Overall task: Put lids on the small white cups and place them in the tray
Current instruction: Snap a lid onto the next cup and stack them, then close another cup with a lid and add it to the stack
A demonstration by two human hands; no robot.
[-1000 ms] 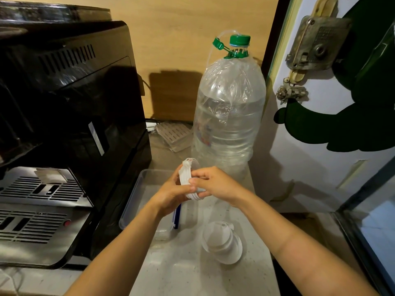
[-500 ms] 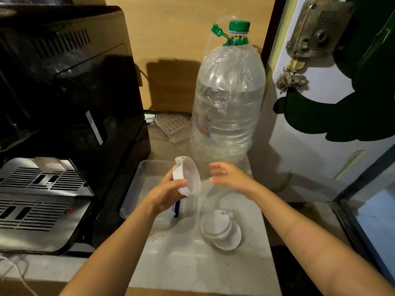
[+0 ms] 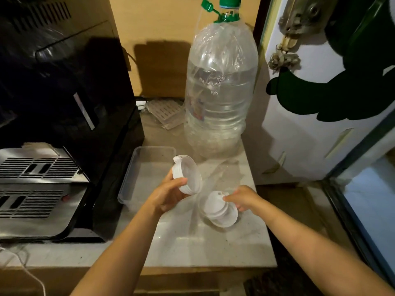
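Observation:
My left hand (image 3: 168,194) holds a small white cup (image 3: 189,176) tilted on its side, its round face turned up and right, just over the near right corner of the clear plastic tray (image 3: 130,180). A short stack of white lids and cups (image 3: 219,209) lies on the pale counter to the right of the tray. My right hand (image 3: 242,198) rests its fingertips on the top right edge of that stack. The tray looks bare inside.
A big clear water bottle (image 3: 220,88) with a green cap stands behind the tray. A black coffee machine (image 3: 64,103) with a metal drip grate (image 3: 32,184) fills the left. A white door (image 3: 320,103) is on the right. The counter's front edge (image 3: 192,267) is near.
My right hand has let go of the cup held in the left hand and dropped down to the stack on the counter. The left hand keeps the cup, now tilted more openly.

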